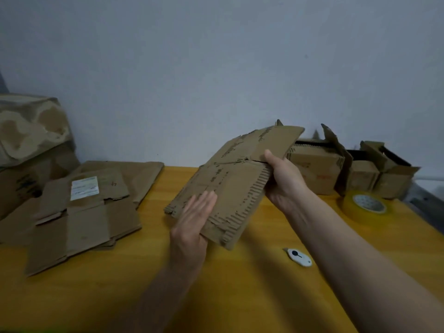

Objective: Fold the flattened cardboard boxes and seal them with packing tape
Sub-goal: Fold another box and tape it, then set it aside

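Flattened box (230, 183) held tilted above the counter (240, 296), long axis running from near left up to far right.
Right hand (283, 181) clamped on its right edge; left hand (194, 219) flat against near end, fingers straight. Opened boxes (319, 164) at far right, insides hidden; tape roll (365, 205) beside them.

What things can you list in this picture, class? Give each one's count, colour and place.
Flattened brown cardboard box: one, held up above the table's middle.
Stack of flat brown cardboard boxes: several, left on the table.
White paper label: one, on that stack.
Open brown cardboard boxes: at least two, back right.
Roll of yellowish packing tape: one, right.
Small white cutter: one, front centre.
Yellow wooden table: one.
Left hand: flat against the box.
Right hand: gripping its right edge.
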`<state>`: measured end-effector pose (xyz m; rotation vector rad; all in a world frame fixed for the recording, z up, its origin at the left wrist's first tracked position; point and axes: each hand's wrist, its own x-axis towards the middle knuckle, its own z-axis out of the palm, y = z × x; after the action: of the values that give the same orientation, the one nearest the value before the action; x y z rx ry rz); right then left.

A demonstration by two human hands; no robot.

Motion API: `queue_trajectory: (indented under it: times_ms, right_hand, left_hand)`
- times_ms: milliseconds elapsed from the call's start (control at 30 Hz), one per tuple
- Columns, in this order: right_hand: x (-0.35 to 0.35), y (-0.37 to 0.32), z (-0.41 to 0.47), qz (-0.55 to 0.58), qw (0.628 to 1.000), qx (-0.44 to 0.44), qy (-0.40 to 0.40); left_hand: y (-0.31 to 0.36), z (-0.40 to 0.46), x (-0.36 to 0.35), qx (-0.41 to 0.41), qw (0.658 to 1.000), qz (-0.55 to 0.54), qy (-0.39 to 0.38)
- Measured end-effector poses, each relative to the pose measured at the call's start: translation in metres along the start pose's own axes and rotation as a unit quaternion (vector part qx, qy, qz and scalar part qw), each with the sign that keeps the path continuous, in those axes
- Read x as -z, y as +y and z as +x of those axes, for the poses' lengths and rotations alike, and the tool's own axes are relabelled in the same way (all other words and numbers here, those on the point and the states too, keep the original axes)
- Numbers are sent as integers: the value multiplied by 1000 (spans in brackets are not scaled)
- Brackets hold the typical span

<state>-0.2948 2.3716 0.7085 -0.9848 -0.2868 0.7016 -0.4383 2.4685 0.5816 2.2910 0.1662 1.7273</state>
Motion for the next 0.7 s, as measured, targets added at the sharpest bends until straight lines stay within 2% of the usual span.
queue_trajectory:
  times_ms: [167, 267, 333, 400, 467, 567, 633, 700]
  right_hand:
    - [15, 1, 0, 60, 998, -10, 1]
    - [20, 2, 2, 58, 998, -8, 9]
    - [22, 4, 4, 50, 999, -11, 9]
    - [23, 4, 6, 42, 999, -12, 5]
    - [22, 3, 7, 23, 1000, -8, 1]
    - [19, 3, 8, 7, 1000, 0, 7]
    - [17, 2, 7, -5, 1000, 2, 4]
    - [16, 3, 7, -26, 1000, 8, -12]
  left_hand:
    - [-5, -2, -1, 3, 999, -15, -42]
    - [-3, -4, 0, 49, 996, -27, -70]
    - [0, -4, 2, 111, 987, -61, -101]
    - [8, 1, 6, 195, 956, -106, -190]
    - [16, 6, 8, 249, 909, -121, -312]
    - [26, 17, 10, 252, 875, -77, -407]
    - [29, 24, 11, 247, 874, -70, -413]
    - [33, 27, 12, 258, 900, -92, -340]
